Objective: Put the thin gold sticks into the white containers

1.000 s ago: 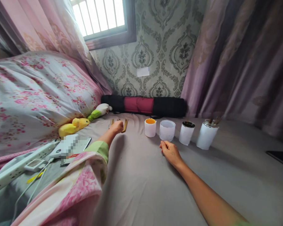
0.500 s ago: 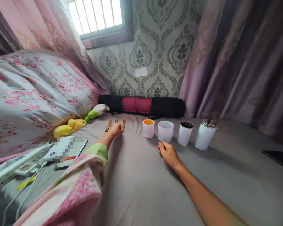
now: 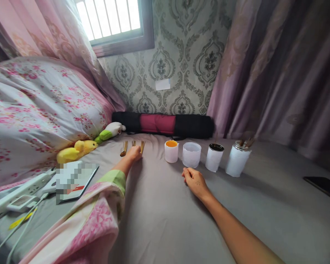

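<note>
Over the bundles of thin brown sticks, my left hand is closed, its fingertips hidden behind the knuckles. One stick bundle lies just left of it; another bundle shows past its right side, and a third pokes up behind it. My right hand rests on the grey sheet with fingers curled in, nothing visible in them. Beyond it stand a white cup with orange inside, a wide, whitish translucent cup, a white-wrapped can with a dark inside and a white-wrapped jar holding brown sticks.
A black and magenta roll lies along the wall. Left are a yellow plush toy, a green and white plush, a tablet-like flat thing and a power strip with cables. A black phone lies right.
The camera view has shifted slightly. My left hand has moved a little right relative to the bundles, showing more of the left one. My right hand stays in place.
</note>
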A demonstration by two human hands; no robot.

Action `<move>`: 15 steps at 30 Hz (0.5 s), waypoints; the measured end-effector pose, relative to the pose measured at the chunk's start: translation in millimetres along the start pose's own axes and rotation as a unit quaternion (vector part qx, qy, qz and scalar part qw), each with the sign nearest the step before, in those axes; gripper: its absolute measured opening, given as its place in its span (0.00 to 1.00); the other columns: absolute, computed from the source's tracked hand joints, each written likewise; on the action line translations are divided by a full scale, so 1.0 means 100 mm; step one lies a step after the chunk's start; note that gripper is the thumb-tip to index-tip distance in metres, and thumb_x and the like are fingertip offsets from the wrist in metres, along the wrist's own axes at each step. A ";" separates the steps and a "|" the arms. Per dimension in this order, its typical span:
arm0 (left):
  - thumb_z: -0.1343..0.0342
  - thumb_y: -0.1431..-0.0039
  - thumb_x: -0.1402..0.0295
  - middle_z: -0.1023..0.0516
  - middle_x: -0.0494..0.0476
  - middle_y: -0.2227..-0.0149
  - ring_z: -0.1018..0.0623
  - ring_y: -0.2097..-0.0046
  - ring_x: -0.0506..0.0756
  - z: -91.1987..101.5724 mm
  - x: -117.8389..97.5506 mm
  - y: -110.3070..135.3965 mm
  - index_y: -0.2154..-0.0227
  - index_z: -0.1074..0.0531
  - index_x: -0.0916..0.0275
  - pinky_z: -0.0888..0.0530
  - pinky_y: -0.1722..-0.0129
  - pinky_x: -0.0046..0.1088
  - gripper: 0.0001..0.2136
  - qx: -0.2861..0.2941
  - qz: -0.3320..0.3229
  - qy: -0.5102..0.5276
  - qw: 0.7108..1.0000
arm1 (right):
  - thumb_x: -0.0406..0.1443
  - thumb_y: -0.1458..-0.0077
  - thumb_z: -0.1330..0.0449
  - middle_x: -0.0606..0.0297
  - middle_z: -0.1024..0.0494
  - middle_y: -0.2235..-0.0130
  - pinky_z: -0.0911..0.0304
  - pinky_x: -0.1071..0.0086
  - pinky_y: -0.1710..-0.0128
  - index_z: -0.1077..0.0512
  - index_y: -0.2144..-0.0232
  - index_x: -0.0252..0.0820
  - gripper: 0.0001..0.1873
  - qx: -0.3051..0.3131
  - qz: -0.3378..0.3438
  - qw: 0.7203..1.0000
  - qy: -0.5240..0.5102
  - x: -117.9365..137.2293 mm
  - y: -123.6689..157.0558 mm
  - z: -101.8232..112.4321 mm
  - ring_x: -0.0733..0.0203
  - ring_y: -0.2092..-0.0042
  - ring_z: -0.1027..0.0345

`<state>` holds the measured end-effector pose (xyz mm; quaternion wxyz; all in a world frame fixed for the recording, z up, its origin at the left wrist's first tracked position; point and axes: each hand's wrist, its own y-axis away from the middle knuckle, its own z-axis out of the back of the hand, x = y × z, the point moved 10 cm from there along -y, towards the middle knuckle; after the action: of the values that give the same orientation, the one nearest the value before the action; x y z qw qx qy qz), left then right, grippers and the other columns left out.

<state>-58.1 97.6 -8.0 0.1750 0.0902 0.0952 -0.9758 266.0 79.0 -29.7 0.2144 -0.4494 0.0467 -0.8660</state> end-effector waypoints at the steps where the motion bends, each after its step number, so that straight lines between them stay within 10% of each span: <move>1: 0.50 0.56 0.73 0.28 0.60 0.63 0.31 0.60 0.55 -0.01 0.01 0.00 0.71 0.32 0.64 0.36 0.62 0.27 0.07 0.001 0.004 -0.006 1.000 | 0.46 0.46 0.58 0.66 0.30 0.80 0.49 0.75 0.76 0.32 0.78 0.40 0.22 0.000 -0.001 1.000 -0.001 0.00 0.00 0.00 0.66 0.77 0.39; 15: 0.50 0.57 0.74 0.28 0.61 0.62 0.29 0.58 0.56 -0.10 0.01 -0.04 0.67 0.31 0.63 0.35 0.61 0.28 0.11 0.031 0.025 -0.049 0.998 | 0.45 0.46 0.58 0.64 0.28 0.78 0.48 0.75 0.76 0.32 0.78 0.40 0.22 0.002 -0.009 1.000 0.003 0.01 0.00 -0.01 0.66 0.76 0.38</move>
<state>-59.4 102.9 -17.3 0.2014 0.0497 0.0539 -0.9768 265.0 78.3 -29.7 0.2072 -0.4464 0.0413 -0.8695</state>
